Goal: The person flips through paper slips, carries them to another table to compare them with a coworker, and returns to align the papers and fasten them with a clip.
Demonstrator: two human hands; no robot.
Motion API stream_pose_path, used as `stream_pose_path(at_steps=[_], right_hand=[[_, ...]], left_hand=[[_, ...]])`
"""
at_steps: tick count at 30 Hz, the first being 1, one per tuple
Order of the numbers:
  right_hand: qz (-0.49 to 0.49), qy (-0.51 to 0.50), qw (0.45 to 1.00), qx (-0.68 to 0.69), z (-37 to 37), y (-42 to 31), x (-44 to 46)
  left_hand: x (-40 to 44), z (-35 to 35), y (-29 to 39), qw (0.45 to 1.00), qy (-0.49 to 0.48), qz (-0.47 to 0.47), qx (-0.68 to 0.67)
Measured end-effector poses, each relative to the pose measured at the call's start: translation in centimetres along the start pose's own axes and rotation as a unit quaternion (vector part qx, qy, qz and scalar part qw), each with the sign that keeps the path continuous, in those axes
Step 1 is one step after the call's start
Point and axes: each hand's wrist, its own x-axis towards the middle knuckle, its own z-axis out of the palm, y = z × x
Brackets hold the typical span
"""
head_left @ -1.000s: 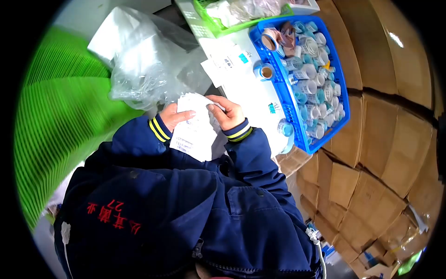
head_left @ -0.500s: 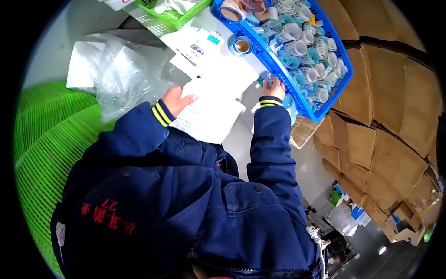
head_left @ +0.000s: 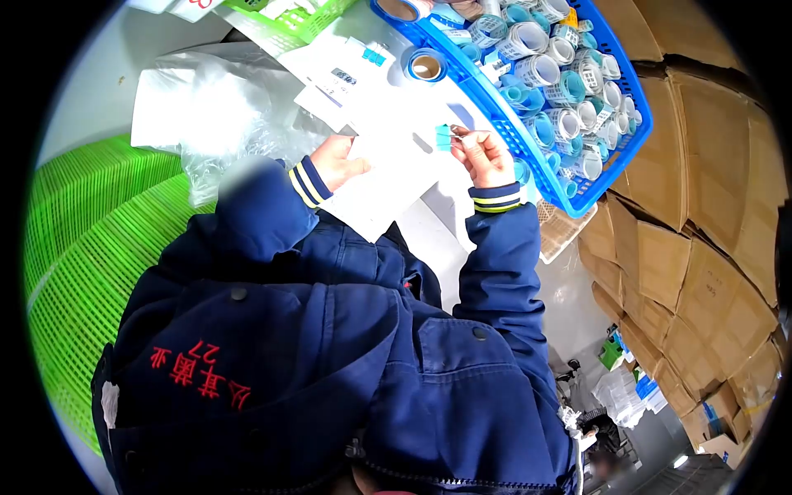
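My left hand (head_left: 337, 162) pinches the left edge of a stack of white paper sheets (head_left: 375, 194), washed out by bright light. Beside the stack, my right hand (head_left: 485, 155) has its fingers closed on a small teal binder clip (head_left: 444, 138) at the right part of the papers. A second teal clip (head_left: 374, 55) sits on papers farther up the table. Near the blue basket's edge stands a tape roll (head_left: 427, 65) with a brown core. Rolled labels (head_left: 540, 70) in white and teal fill the blue basket (head_left: 501, 124) just beyond my right hand.
Crumpled clear plastic (head_left: 235, 115) lies to the left, above stacked green baskets (head_left: 107, 214). A light green basket (head_left: 318, 23) is at the top. Cardboard boxes (head_left: 701, 247) line the right side. A beige crate (head_left: 565, 231) sits below the blue basket.
My right hand went from the papers to the basket's near edge, then back left with the teal clip. My left hand kept hold of the papers. The view has shifted.
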Motion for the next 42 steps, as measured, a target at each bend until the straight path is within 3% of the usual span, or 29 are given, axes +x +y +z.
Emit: stream_pose_path(at_steps=[2,9,13,21,30,31,33,42], right_hand=[[-0.053,-0.062,0.996,-0.032,0.8,-1.2,-0.4],[-0.116,-0.054,0.990,-0.060,0.7,-2.9,-0.7],[-0.099,-0.068,0.989,-0.089,0.7,-3.4,-0.6],[-0.064,-0.108,0.976,-0.175,1.2,-3.6,-0.8],[-0.011,-0.133,0.959,-0.250,1.3,-3.5,-0.5],[-0.006,-0.118,0.965,-0.235,1.4,-3.4,-0.4],[-0.001,-0.085,0.974,-0.210,1.6,-3.1,-0.4],[-0.022,0.081,0.990,-0.112,1.7,-2.0,0.1]], left_hand=[[0.4,0.4,0.1,1.000,-0.004,-0.001,0.009],[1.0,1.5,0.1,0.999,0.000,-0.006,0.032],[0.9,2.7,1.0,1.000,0.003,-0.014,0.010],[0.7,3.4,1.5,0.994,0.024,0.025,0.103],[1.8,1.9,-1.0,0.997,0.000,0.026,0.066],[1.8,2.0,-0.7,0.998,-0.005,0.025,0.063],[1.6,2.1,0.3,0.993,-0.029,-0.072,-0.084],[1.2,-0.3,-0.7,0.980,-0.162,-0.094,-0.065]])
